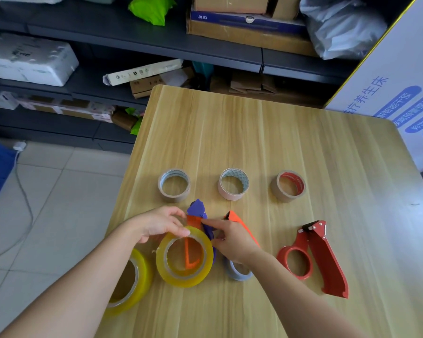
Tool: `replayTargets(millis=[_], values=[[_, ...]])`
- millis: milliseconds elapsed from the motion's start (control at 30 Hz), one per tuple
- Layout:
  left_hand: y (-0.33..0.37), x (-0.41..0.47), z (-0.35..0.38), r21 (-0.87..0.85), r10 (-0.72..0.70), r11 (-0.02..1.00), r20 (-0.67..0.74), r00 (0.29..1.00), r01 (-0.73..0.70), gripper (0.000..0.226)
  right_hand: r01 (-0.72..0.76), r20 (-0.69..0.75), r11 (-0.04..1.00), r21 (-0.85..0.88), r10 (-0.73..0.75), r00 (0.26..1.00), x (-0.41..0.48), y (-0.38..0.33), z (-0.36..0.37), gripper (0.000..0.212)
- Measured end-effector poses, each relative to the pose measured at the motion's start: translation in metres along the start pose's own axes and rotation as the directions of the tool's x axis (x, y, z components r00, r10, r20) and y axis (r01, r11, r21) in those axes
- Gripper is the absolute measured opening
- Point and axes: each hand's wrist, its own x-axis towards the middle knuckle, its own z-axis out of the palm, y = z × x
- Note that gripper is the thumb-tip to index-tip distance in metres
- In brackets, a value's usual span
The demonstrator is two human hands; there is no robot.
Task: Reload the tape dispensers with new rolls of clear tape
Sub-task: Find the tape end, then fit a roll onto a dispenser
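My left hand (159, 225) is curling over the far rim of the clear tape roll (185, 276), thumb and fingertips pinching its yellowish edge. The roll is lying flat near the front of the wooden table (266, 142), right on top of the purple dispenser (197, 209). An orange part of that dispenser is showing through the roll's hole, and its purple nose is poking out past the roll's far side.

My right hand (232, 237) is coming in from the other side. It's gripping the purple body just beside the roll, with the forefinger stretching out along it toward the orange plate. So both grips are narrow and both are holding something: left on the roll, right on the dispenser.

A second clear roll (132, 276) is sitting at the table's left edge, partly under my left forearm and close beside the first roll. An orange dispenser (239, 222) is peeking out behind my right hand. A pale blue ring (238, 273) is lying under my right wrist, and I can't tell what it belongs to. The red dispenser (318, 257) is lying flat to the right, apart from my hands.

Farther back, three empty cores (233, 184) are standing in a row across the table. Dark shelves (132, 32) with boxes and parcels are lining the wall beyond.
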Motion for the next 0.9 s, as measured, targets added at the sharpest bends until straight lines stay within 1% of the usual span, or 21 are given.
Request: replayTargets(millis=[33,200,367,400,467,533,633,700,767,800,833,867,900], values=[[-0.001,-0.001,0.004,0.000,0.001,1.000,-0.006,1.000,-0.001,0.053,-0.003,0.009,1.000,-0.012,0.003,1.000,0.000,0.000,0.000,0.054],[-0.008,0.002,0.026,-0.124,0.068,0.988,-0.210,0.975,-0.096,0.054,0.056,0.015,0.992,-0.110,-0.055,0.998,0.000,-0.004,-0.001,0.050],[-0.008,0.003,0.031,-0.072,0.104,0.989,-0.258,0.961,-0.126,0.066,0.055,0.019,0.980,-0.190,-0.052,0.998,0.000,-0.003,-0.001,0.053],[-0.008,0.004,0.032,-0.062,0.099,0.991,-0.265,0.959,-0.119,0.061,0.055,0.014,0.978,-0.200,-0.053,0.998,-0.001,-0.004,0.000,0.053],[-0.009,0.005,0.033,-0.054,0.087,0.993,-0.281,0.956,-0.106,0.043,0.059,-0.021,0.974,-0.219,-0.065,0.998,-0.003,-0.003,0.002,0.051],[-0.009,0.005,0.032,-0.063,0.077,0.993,-0.295,0.952,-0.100,0.034,0.073,-0.063,0.968,-0.239,-0.091,0.994,-0.004,-0.002,0.005,0.050],[-0.011,0.004,0.033,-0.058,0.040,0.996,-0.299,0.954,-0.061,0.038,0.072,-0.072,0.956,-0.285,-0.097,0.993,-0.003,0.004,0.012,0.051],[-0.017,0.005,0.038,-0.030,0.026,0.999,-0.346,0.938,-0.038,0.042,0.059,-0.092,0.944,-0.326,-0.094,0.991,-0.003,0.007,0.017,0.048],[-0.019,0.007,0.043,0.001,0.047,0.999,-0.406,0.913,-0.051,0.042,0.067,-0.202,0.905,-0.420,-0.166,0.965,-0.005,0.003,0.020,0.037],[-0.020,0.009,0.045,0.002,0.056,0.998,-0.427,0.902,-0.061,0.045,0.091,-0.276,0.875,-0.476,-0.246,0.929,-0.006,0.000,0.024,0.026],[-0.019,0.010,0.045,-0.018,0.049,0.998,-0.433,0.900,-0.063,0.047,0.136,-0.304,0.844,-0.519,-0.331,0.893,-0.007,-0.005,0.027,0.016],[-0.018,0.011,0.044,-0.054,0.039,0.996,-0.431,0.902,-0.069,0.049,0.191,-0.295,0.817,-0.544,-0.399,0.868,-0.008,-0.010,0.032,0.012],[-0.017,0.010,0.042,-0.106,0.013,0.992,-0.412,0.911,-0.062,0.052,0.242,-0.257,0.792,-0.560,-0.444,0.859,-0.009,-0.015,0.037,0.021]])
